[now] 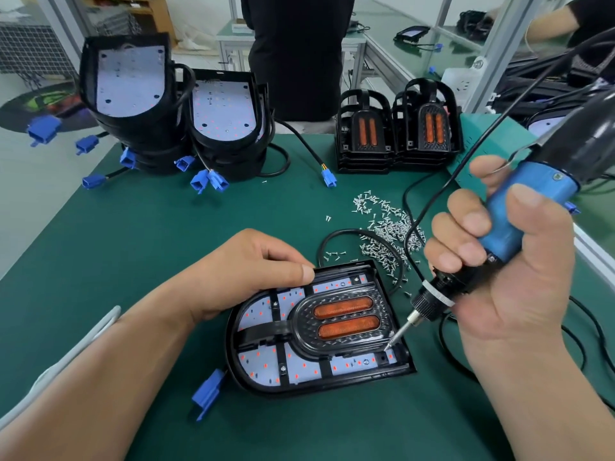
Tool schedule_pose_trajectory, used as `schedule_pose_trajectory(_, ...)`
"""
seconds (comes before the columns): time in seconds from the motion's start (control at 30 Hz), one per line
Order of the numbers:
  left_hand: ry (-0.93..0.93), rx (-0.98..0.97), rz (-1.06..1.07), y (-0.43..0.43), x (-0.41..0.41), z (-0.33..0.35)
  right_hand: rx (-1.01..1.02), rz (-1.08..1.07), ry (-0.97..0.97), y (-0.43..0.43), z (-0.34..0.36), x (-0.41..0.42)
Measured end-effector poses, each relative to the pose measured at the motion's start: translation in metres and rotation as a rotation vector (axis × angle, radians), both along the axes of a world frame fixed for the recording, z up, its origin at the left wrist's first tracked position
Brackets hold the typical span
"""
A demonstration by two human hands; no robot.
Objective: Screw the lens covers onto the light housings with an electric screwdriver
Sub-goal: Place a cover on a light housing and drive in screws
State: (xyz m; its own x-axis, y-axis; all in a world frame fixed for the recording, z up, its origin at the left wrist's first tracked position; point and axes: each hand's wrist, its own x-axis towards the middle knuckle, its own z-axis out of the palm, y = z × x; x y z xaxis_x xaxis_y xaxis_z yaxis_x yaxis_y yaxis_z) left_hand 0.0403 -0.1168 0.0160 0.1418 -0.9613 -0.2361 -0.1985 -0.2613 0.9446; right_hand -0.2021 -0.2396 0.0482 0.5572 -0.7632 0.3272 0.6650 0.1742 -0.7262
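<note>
A black light housing [396, 372] lies flat on the green mat near me, with a black lens cover [339, 317] bearing two orange strips set into it. My left hand [246, 271] rests on the housing's far left edge, thumb on the rim and fingers curled. My right hand [499, 277] grips the blue electric screwdriver [519, 214]. Its bit tip [388, 347] touches a screw hole at the cover's near right corner. A blue connector [208, 392] on the housing's cable lies at its left.
A pile of several small screws [389, 227] lies behind the housing. Two stacks of open housings [173, 121] with blue plugs stand far left. Stacked lens covers [397, 128] stand far right beside a green box [482, 141]. Black cables cross the right side. A person in black stands behind the table.
</note>
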Motion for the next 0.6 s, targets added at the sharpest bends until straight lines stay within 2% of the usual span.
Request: schedule_pose_trajectory(0.6,-0.004,-0.004,0.000,-0.0006,-0.0010,-0.0004,-0.090,0.080,0.034,0.0048,-0.0022,-0.0002)
